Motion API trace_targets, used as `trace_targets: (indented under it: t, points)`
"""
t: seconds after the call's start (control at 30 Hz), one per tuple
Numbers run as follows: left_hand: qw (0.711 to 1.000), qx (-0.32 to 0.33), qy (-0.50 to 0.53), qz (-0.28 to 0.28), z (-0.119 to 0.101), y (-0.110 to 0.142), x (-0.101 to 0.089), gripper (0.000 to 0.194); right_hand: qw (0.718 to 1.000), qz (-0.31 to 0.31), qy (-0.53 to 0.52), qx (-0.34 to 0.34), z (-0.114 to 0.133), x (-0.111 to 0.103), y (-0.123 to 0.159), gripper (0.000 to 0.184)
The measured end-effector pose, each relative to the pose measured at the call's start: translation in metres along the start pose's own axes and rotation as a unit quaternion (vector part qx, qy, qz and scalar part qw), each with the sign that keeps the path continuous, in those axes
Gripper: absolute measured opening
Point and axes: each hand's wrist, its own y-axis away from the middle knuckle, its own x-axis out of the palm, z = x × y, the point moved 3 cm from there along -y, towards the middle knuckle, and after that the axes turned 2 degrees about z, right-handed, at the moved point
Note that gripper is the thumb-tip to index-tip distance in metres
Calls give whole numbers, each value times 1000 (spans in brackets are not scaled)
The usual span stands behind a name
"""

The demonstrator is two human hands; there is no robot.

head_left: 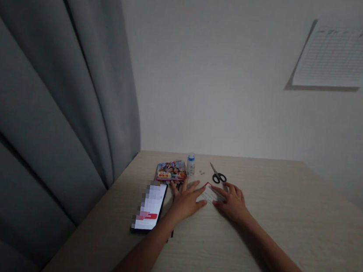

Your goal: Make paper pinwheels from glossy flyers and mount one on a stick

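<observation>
- Two bare hands at one small sheet of paper (208,195) on the pale wood-grain table (307,217).
- Paper: lies between the hands, right of the table's left-hand clutter. Pale, whitish to faintly green, with fine dark lines across it. Far end comes to a point, edged in bright red like a shallow peak. Fingers cover parts of both sides; full outline cannot be told, nor whether it is folded.
- Left hand (188,200): palm down, fingers spread wide, index tip by the red edge, thumb near the paper's near left side. Nothing gripped.
- Right hand (234,205): palm down, index and thumb reaching over the paper's right side, gap between them loose. No pinch visible.
- Far of the hands: black-handled scissors (218,175), blades pointing far left; small pale bits (202,173) to their left; then an upright blue-capped bottle (190,167).
- Left of the bottle: colourful printed packet (173,170).
- Nearer, left: phone (150,209), screen lit, partly pixelated. Thin dark sticks (172,233) run by the left wrist.
</observation>
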Motion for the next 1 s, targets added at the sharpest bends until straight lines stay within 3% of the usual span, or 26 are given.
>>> trace_targets:
  t: [0.23, 0.57, 1.0]
  points:
    - [999, -14, -25, 41, 9, 3, -3, 55, 1000, 11, 6, -5, 4, -5, 3, 57]
    - [996, -46, -61, 48, 20, 6, 2, 59, 1000, 25, 7, 0, 1, -2, 0, 60]
    - [990, -91, -88, 56, 44, 23, -6, 61, 999, 36, 21, 4, 0, -1, 0, 60]
